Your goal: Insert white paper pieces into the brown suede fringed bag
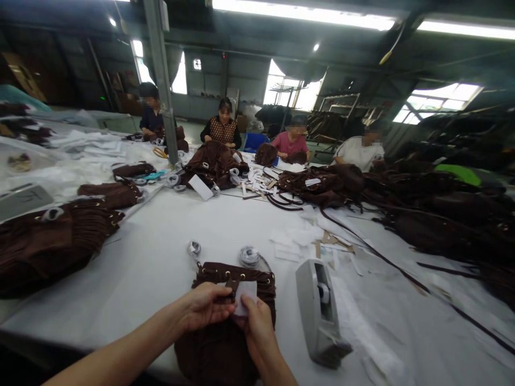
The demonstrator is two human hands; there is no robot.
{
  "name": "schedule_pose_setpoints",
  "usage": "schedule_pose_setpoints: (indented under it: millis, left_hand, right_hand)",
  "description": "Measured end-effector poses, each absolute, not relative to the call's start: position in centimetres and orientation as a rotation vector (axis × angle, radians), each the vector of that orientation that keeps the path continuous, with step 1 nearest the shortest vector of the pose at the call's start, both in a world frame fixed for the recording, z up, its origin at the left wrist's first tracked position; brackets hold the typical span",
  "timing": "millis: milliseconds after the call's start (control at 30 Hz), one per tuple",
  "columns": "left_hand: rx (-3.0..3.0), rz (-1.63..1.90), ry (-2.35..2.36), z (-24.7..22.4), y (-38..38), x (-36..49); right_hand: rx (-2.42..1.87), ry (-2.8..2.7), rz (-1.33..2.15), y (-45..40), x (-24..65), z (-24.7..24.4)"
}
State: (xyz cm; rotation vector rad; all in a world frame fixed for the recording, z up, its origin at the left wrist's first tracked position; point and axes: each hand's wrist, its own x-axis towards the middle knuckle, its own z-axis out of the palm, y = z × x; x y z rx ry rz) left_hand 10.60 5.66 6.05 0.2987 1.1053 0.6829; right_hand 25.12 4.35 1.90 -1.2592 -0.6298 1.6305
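Observation:
A dark brown bag (217,348) with brass eyelets along its top edge lies at the table's front edge. Over its upper part, my right hand (257,321) pinches a small white sheet (246,295) between thumb and fingers. My left hand (207,308) is closed on a small dark brown strap piece (232,285) just left of the sheet. The two hands nearly meet at the fingertips. Wrapped white rolls (250,256) lie beyond the bag's top corners, joined to it by short chain or strap ends.
A grey tape dispenser (322,316) stands right of the bag on the white table (153,268). Brown bags (52,241) lie left, others (330,185) lie across the back and right. A long dark strap (386,260) crosses the right side. Several people sit opposite, near a metal post (163,80).

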Motion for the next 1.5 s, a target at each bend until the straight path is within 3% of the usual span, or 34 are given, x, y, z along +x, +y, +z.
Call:
schedule_pose_setpoints:
  millis: [433, 600, 967, 1200, 1500]
  left_hand:
    - [0.884, 0.650, 1.312, 2.7, 4.8, 11.0]
    - [0.822, 0.776, 1.446, 2.8, 4.6, 8.4]
    - [0.840, 0.841, 1.277, 3.0, 6.3, 10.2]
    - [0.763, 1.000, 1.116, 2.5, 6.3, 12.0]
    - [0.626, 0.929, 1.190, 2.3, 5.5, 12.3]
  right_hand:
    - [-1.286, -0.544, 1.720, 5.9, 25.1, 1.9]
    - [-1.284, -0.516, 1.760, 6.0, 25.3, 2.5]
    - [-1.268, -0.649, 1.741, 6.0, 25.9, 2.1]
    - [-1.347, -0.952, 1.590, 6.0, 26.4, 1.8]
    - [-1.468, -1.211, 1.251, 5.1, 27.2, 1.5]
